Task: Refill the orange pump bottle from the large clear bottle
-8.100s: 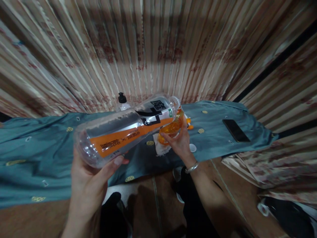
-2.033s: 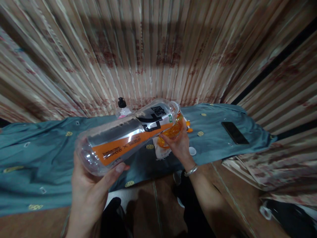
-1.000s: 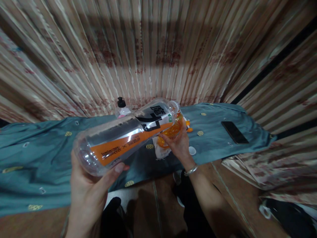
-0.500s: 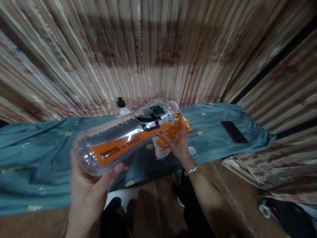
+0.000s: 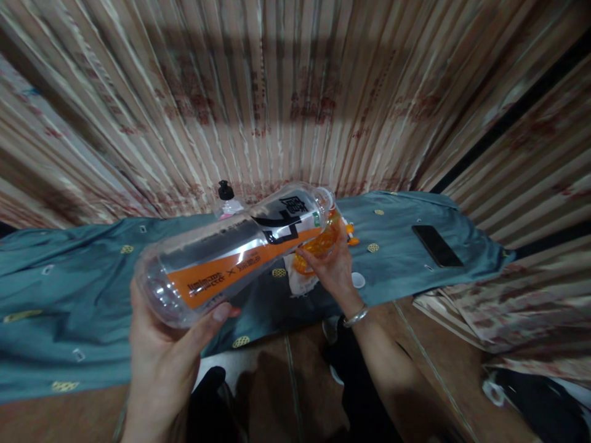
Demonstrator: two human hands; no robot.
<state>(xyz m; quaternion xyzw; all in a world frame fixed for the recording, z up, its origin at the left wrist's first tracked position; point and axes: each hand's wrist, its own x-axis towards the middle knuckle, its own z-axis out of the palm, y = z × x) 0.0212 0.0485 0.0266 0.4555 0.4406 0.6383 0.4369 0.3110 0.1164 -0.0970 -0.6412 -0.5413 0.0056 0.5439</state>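
A large clear plastic bottle (image 5: 231, 258) with an orange and black label lies tilted in the air, its base gripped by my left hand (image 5: 170, 344). The bottle's open neck points right and down, over an orange transparent container (image 5: 318, 243). My right hand (image 5: 335, 264), with a bracelet at the wrist, is wrapped round that orange container. Where the neck meets the container is partly hidden, so I cannot tell whether they touch. Below them a pale cloth (image 5: 302, 284) lies on the table, and a white cap (image 5: 357, 280) rests beside my right wrist.
A bottle with a black pump top (image 5: 226, 192) stands behind the clear bottle. A phone (image 5: 436, 246) lies on the right of the green tablecloth (image 5: 69, 301). Small orange parts (image 5: 352, 235) show past my right hand. Pleated curtains (image 5: 277, 92) hang close behind the table.
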